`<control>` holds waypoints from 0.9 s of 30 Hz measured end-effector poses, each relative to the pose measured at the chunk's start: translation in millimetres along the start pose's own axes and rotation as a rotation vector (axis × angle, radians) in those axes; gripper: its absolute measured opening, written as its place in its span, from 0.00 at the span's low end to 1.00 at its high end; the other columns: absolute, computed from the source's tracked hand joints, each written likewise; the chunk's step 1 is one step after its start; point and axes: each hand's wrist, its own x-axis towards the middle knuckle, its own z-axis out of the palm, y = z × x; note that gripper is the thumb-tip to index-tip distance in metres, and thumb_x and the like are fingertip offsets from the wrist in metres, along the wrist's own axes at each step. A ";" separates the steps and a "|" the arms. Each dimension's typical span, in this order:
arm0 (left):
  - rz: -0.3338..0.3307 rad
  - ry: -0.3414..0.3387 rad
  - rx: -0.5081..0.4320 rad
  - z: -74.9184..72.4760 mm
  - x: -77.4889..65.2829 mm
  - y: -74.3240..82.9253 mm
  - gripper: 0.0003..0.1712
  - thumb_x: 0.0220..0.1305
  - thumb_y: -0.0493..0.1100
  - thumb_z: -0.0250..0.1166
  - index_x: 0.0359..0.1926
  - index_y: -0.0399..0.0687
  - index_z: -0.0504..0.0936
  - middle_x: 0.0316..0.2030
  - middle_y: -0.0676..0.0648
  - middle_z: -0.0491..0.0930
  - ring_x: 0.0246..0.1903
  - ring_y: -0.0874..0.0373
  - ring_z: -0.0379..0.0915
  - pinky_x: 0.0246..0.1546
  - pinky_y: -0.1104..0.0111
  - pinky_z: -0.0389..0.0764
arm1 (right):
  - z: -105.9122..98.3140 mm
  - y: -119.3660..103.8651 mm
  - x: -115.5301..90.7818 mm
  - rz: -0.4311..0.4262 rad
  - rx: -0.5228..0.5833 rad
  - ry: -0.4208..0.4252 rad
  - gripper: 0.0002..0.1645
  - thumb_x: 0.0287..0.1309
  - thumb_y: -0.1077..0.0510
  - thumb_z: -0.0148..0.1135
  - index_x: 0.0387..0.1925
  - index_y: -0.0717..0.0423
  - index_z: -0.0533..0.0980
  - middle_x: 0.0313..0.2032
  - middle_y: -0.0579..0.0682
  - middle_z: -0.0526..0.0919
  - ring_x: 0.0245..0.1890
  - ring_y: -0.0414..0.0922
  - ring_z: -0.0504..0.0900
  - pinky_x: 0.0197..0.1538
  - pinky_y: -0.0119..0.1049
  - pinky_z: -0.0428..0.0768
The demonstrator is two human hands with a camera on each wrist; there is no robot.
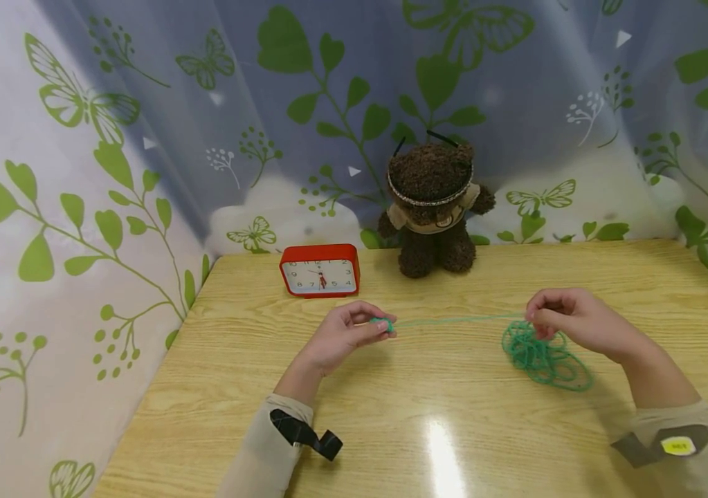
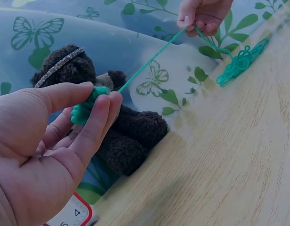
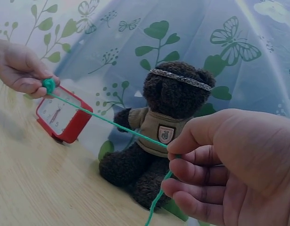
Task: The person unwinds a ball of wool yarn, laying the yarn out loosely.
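Small yarn ball (image 3: 48, 85) is being pinched by left hand (image 1: 340, 337), fingers bent, above table (image 1: 428, 387) short of far edge; strand (image 3: 114, 125) is being pinched taut by right hand (image 1: 583, 325), fingers curled. Winding is being judged early (loose pile (image 1: 523, 351) left).

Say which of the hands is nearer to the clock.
Left. The left hand is just on the near side of the clock, slightly to its right; the right hand is much farther off to the clock's right, near the loose yarn.
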 end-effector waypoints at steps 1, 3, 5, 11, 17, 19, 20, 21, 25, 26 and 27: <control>0.002 -0.001 -0.001 0.0 0.0 0.1 0.11 0.71 0.35 0.61 0.51 0.33 0.76 0.60 0.25 0.73 0.44 0.59 0.86 0.62 0.51 0.78 | -1.1 0.5 -0.4 0.000 0.001 0.004 0.15 0.77 0.59 0.47 0.41 0.68 0.75 0.28 0.51 0.79 0.29 0.52 0.77 0.34 0.39 0.83; 0.002 -0.002 -0.002 0.3 -0.1 0.3 0.11 0.71 0.34 0.61 0.51 0.33 0.76 0.59 0.25 0.74 0.44 0.60 0.86 0.62 0.51 0.78 | -3.4 1.4 -1.5 0.004 -0.008 0.012 0.15 0.77 0.59 0.48 0.40 0.67 0.75 0.28 0.51 0.79 0.29 0.52 0.78 0.35 0.38 0.83; 0.004 -0.005 0.001 0.3 0.2 0.1 0.12 0.71 0.34 0.61 0.51 0.32 0.75 0.54 0.29 0.77 0.44 0.60 0.86 0.61 0.52 0.79 | -5.6 2.5 -2.7 0.007 -0.016 0.021 0.14 0.77 0.59 0.48 0.40 0.66 0.75 0.28 0.51 0.79 0.29 0.51 0.78 0.35 0.38 0.83; -0.001 0.006 -0.003 -0.3 0.8 0.1 0.11 0.70 0.33 0.62 0.51 0.32 0.76 0.42 0.47 0.80 0.42 0.60 0.85 0.62 0.48 0.77 | -13.1 5.4 -6.6 0.025 -0.053 0.061 0.14 0.76 0.60 0.48 0.41 0.68 0.75 0.29 0.50 0.80 0.29 0.49 0.79 0.34 0.36 0.81; -0.009 0.008 0.012 -0.3 0.6 0.6 0.13 0.70 0.34 0.62 0.52 0.31 0.76 0.41 0.47 0.81 0.41 0.60 0.85 0.61 0.49 0.78 | -22.9 10.2 -10.7 0.059 -0.078 0.105 0.12 0.76 0.61 0.49 0.42 0.66 0.76 0.31 0.46 0.81 0.30 0.46 0.80 0.34 0.33 0.81; -0.014 0.014 0.017 -0.5 0.5 0.5 0.14 0.70 0.34 0.62 0.53 0.31 0.76 0.41 0.47 0.82 0.42 0.61 0.86 0.61 0.50 0.78 | -26.2 11.7 -12.7 0.072 -0.089 0.117 0.12 0.75 0.60 0.50 0.42 0.65 0.76 0.33 0.44 0.82 0.31 0.45 0.81 0.35 0.32 0.81; -0.017 0.016 0.020 -0.6 0.5 0.5 0.14 0.70 0.34 0.62 0.53 0.31 0.77 0.41 0.48 0.82 0.42 0.61 0.86 0.61 0.50 0.79 | -27.8 12.5 -13.8 0.081 -0.091 0.124 0.11 0.75 0.60 0.50 0.42 0.64 0.76 0.33 0.44 0.82 0.32 0.45 0.81 0.35 0.32 0.81; -0.019 0.018 0.021 -0.7 0.5 0.4 0.15 0.70 0.35 0.62 0.53 0.30 0.77 0.41 0.48 0.82 0.42 0.61 0.86 0.61 0.50 0.78 | -29.2 13.2 -15.0 0.090 -0.095 0.129 0.12 0.75 0.60 0.50 0.43 0.64 0.76 0.34 0.43 0.82 0.32 0.45 0.81 0.35 0.32 0.82; -0.022 0.020 0.019 -0.2 1.1 -0.3 0.16 0.70 0.35 0.63 0.54 0.30 0.77 0.42 0.48 0.83 0.41 0.61 0.86 0.60 0.52 0.79 | -34.9 17.0 -18.6 0.114 -0.100 0.141 0.12 0.75 0.59 0.51 0.44 0.65 0.76 0.34 0.43 0.83 0.33 0.45 0.81 0.36 0.32 0.82; -0.023 0.019 0.016 0.4 1.4 -0.8 0.16 0.70 0.35 0.63 0.54 0.30 0.77 0.42 0.48 0.83 0.41 0.61 0.86 0.60 0.52 0.79 | -36.6 18.2 -19.7 0.115 -0.105 0.143 0.12 0.75 0.59 0.51 0.44 0.65 0.76 0.34 0.43 0.83 0.33 0.45 0.81 0.35 0.32 0.81; -0.023 0.017 0.012 1.2 1.7 -1.2 0.16 0.70 0.35 0.62 0.54 0.29 0.77 0.43 0.47 0.83 0.41 0.61 0.86 0.61 0.52 0.79 | -38.3 19.3 -20.8 0.116 -0.111 0.145 0.12 0.75 0.59 0.51 0.44 0.65 0.76 0.33 0.43 0.83 0.32 0.45 0.81 0.35 0.32 0.81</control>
